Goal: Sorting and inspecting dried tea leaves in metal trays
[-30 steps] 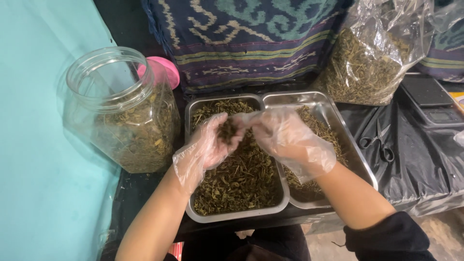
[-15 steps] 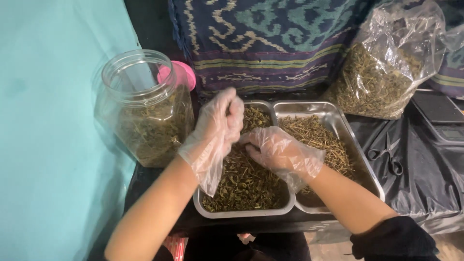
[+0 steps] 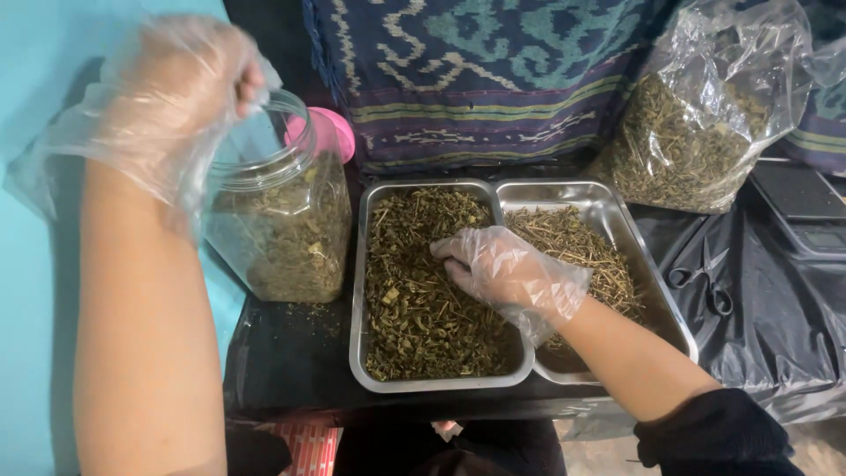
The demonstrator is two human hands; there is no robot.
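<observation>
My left hand [image 3: 167,97], in a thin clear glove, is raised at the mouth of a clear plastic jar [image 3: 282,229] partly filled with dried leaves. Its fingers are bunched shut, and the leaves it picked up are hidden inside them. My right hand [image 3: 507,273], also gloved, rests palm down on the dried leaves [image 3: 414,300] in the left steel tray [image 3: 357,308]. Its curled fingertips are dug into the pile. The right steel tray [image 3: 656,291] beside it holds dried stems [image 3: 573,234].
A clear bag of dried herbs [image 3: 696,132] leans at the back right. Scissors [image 3: 705,282] and a small scale [image 3: 811,216] lie on black plastic sheeting [image 3: 775,344]. A pink lid [image 3: 330,132] sits behind the jar. Patterned cloth [image 3: 485,70] hangs behind, with a turquoise surface [image 3: 35,308] on the left.
My left hand has lifted from the left tray with a pinch of leaves and swung up and left to the jar's mouth. My right hand has settled onto the leaves in the left tray.
</observation>
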